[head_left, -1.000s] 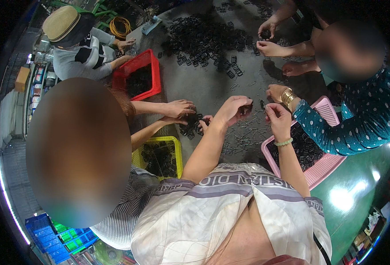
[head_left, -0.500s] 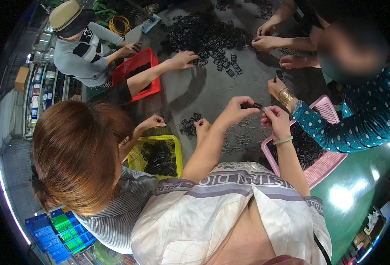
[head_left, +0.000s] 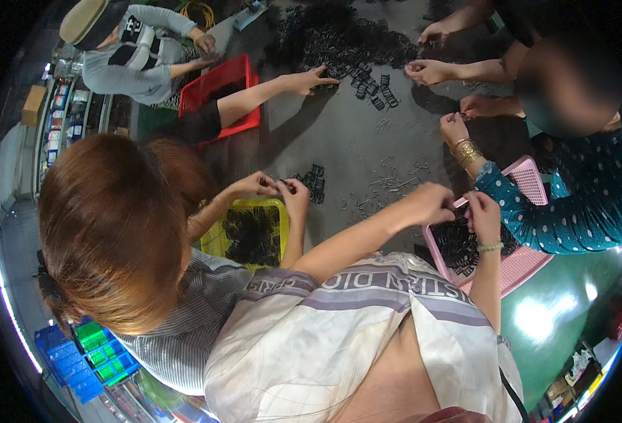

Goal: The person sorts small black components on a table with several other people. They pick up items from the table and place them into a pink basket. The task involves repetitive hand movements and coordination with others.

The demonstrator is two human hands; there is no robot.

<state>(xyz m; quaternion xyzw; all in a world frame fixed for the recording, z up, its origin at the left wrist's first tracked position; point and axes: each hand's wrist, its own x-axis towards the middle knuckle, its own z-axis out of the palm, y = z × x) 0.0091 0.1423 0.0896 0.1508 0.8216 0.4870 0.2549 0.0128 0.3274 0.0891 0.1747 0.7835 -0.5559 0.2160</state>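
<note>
Right of centre, left hand (head_left: 432, 204) and right hand (head_left: 485, 211) curled by pink basket (head_left: 514, 271), pinch unreadable; basket likely sits close to keep its black parts (head_left: 456, 252) reachable.

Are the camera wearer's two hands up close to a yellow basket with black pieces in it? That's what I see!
Nearly, but the basket is the wrong colour. The head view shows the left hand and right hand close to a pink basket, with black pieces in it.
</note>
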